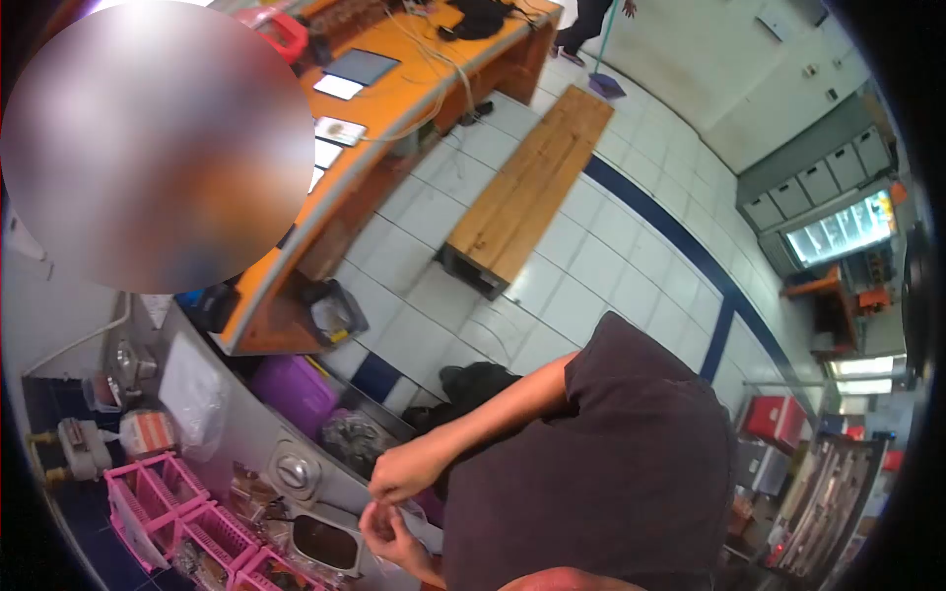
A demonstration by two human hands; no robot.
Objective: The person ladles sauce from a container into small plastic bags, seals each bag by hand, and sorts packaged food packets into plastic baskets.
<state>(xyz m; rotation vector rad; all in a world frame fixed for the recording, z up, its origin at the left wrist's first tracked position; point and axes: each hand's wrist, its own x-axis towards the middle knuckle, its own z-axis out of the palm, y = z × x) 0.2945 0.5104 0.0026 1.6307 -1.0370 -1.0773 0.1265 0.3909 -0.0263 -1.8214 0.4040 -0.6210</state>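
Note:
My right hand [409,470] is closed, with its fingers curled down; what it holds, if anything, is hidden. Just below it, my left hand [394,539] has its palm partly showing and its fingers loosely bent and apart, with nothing visible in them. The two hands are very close together, in front of my dark shirt [591,483]. They are at the edge of a grey counter [350,492]. Nearest to them on the counter are a metal container with dark contents [325,544] and a round metal knob [295,470].
Pink baskets [212,532] and a clear plastic bag [192,399] lie on the counter. Below its edge is a purple bin [294,394]. Beyond are an orange desk [414,54], a wooden bench [532,187], and a person's legs [583,25] beside a dustpan [607,86].

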